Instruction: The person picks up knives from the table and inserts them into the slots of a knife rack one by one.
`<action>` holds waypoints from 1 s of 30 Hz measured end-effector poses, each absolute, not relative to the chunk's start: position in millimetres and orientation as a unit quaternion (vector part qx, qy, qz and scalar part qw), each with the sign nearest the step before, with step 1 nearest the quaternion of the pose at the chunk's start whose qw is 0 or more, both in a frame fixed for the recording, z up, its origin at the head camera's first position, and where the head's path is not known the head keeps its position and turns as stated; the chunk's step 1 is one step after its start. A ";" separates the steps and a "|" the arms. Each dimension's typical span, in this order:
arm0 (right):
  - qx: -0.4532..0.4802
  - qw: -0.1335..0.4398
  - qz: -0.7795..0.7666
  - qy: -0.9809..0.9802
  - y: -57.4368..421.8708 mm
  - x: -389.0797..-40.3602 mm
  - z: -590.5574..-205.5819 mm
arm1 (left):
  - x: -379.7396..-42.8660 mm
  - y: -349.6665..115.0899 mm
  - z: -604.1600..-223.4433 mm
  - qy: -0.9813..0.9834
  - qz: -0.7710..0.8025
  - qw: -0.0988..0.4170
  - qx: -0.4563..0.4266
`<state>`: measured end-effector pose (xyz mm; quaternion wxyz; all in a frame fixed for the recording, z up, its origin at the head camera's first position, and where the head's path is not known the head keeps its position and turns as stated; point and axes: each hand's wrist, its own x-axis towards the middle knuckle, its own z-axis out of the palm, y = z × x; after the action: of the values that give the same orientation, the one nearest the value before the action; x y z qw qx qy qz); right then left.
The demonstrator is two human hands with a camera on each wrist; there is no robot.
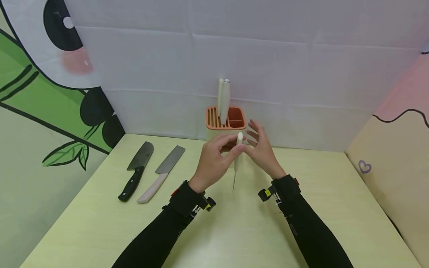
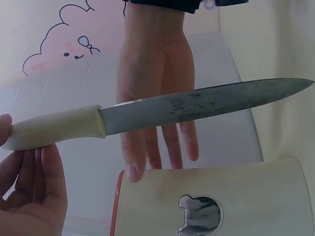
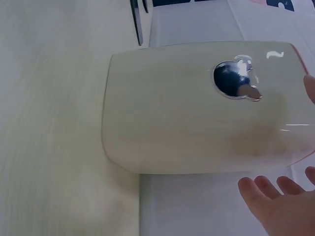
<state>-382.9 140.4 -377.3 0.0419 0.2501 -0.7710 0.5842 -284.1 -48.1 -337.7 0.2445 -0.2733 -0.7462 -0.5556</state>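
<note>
My left hand (image 1: 212,158) pinches the cream handle of a kitchen knife (image 2: 197,104) near its butt end. The knife's blade points down above the table in the head view, and dark marks spot its side. My right hand (image 1: 263,150) is beside the handle with its fingers spread and relaxed. In the left wrist view it shows behind the blade. Just beyond both hands stands a cream knife block (image 3: 172,113) with an orange slotted top and a shiny bear-shaped badge. Two light-handled utensils (image 1: 225,100) stand upright in its slots.
On the left of the table (image 1: 301,223) lie a black-handled knife (image 1: 135,173) and a white-handled cleaver (image 1: 162,173), side by side. A pale cloth wall (image 1: 268,74) rises right behind the block, and a printed panel (image 1: 395,156) borders the right side.
</note>
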 end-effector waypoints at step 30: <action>0.252 -0.011 0.645 -0.721 99.3 -421.4 -433.9 | -292.0 -69.8 -316.5 -0.748 -0.539 0.265 -0.284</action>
<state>-421.4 99.3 -433.9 -0.0107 0.2523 -0.7211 0.6451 -292.0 -69.8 -316.5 0.2649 -0.2841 -0.7477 -0.5386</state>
